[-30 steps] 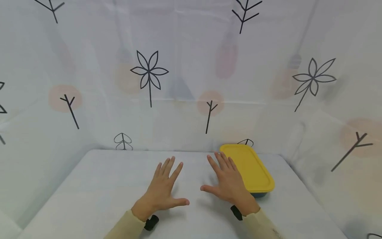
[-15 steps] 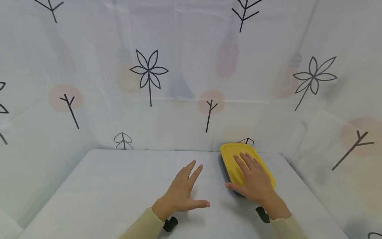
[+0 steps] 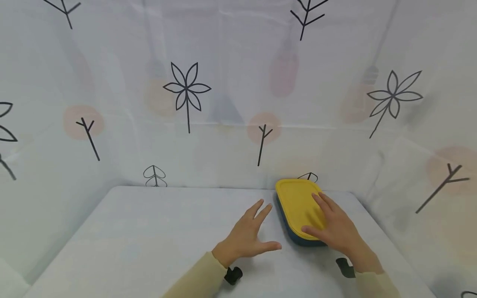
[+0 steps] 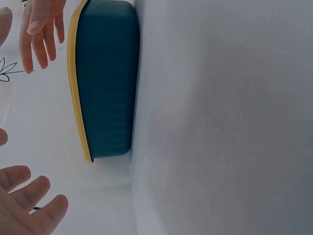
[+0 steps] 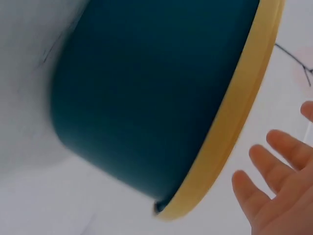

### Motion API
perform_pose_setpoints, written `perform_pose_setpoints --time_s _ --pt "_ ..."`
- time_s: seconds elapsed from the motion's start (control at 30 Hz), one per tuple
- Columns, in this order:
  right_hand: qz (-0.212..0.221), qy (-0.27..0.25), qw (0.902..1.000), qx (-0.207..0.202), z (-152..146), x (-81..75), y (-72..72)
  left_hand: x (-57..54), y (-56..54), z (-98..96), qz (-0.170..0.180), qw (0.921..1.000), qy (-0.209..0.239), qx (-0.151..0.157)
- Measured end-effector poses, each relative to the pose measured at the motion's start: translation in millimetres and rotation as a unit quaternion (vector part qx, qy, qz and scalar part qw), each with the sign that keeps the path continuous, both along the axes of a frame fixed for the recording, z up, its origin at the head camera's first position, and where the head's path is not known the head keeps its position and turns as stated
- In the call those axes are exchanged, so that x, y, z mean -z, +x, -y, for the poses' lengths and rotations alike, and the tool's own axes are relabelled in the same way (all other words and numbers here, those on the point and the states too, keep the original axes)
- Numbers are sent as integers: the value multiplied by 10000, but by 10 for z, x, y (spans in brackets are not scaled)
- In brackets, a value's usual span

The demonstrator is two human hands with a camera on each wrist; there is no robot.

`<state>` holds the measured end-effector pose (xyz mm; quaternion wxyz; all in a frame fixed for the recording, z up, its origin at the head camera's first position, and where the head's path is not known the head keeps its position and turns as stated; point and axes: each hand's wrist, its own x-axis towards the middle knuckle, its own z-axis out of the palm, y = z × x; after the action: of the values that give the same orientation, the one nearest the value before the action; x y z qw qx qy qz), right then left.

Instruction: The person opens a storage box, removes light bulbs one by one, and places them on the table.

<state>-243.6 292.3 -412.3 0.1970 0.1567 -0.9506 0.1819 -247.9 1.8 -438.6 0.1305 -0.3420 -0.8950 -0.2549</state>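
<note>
A lidded food container with a yellow lid (image 3: 296, 203) and a dark teal body (image 4: 107, 78) stands on the white table. My right hand (image 3: 340, 227) is above the lid's right side in the head view, thumb and fingers spread and holding nothing. In the right wrist view its fingers (image 5: 274, 171) are apart from the yellow rim. My left hand (image 3: 246, 236) hovers left of the container, thumb out and fingers spread, with nothing in it. A gap separates it from the teal side wall.
The white table (image 3: 149, 236) extends left of the container. Behind it hangs a pale curtain (image 3: 223, 103) with line-drawn flowers and twigs, which also closes off both sides. Dark wrist-worn pieces (image 3: 233, 275) sit under both wrists.
Both hands have moved to the right. The right hand has passed across the lid to its right side, and the left hand has come closer to the container, which stays put.
</note>
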Motion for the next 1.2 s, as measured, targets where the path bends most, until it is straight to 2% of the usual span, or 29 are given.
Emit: perform_pose_setpoints --time_s 0.13,0.33,0.5,0.73,0.87,1.0,1.2 --pt "459 -162 9988 68 -112 17 -25 -13 -17 -103 392 9990 170 96" --pt "807 -469 9956 46 -293 89 -55 1 -51 -262 989 9919 729 318" --pt "1017 -734 9921 -43 -421 169 -88 66 -79 -390 1348 9839 1150 253" --pt "1334 -984 9860 198 -556 202 -87 121 -100 -581 1989 9694 1439 62" --pt "1601 -977 9817 325 -563 205 -86 153 -117 -677 2149 9628 1635 102" --pt "1784 -1078 9777 253 -592 242 -107 169 -128 -735 2322 9549 1849 85" --pt "1908 -1211 9739 221 -650 302 -136 203 -146 -799 2528 9453 2056 -114"
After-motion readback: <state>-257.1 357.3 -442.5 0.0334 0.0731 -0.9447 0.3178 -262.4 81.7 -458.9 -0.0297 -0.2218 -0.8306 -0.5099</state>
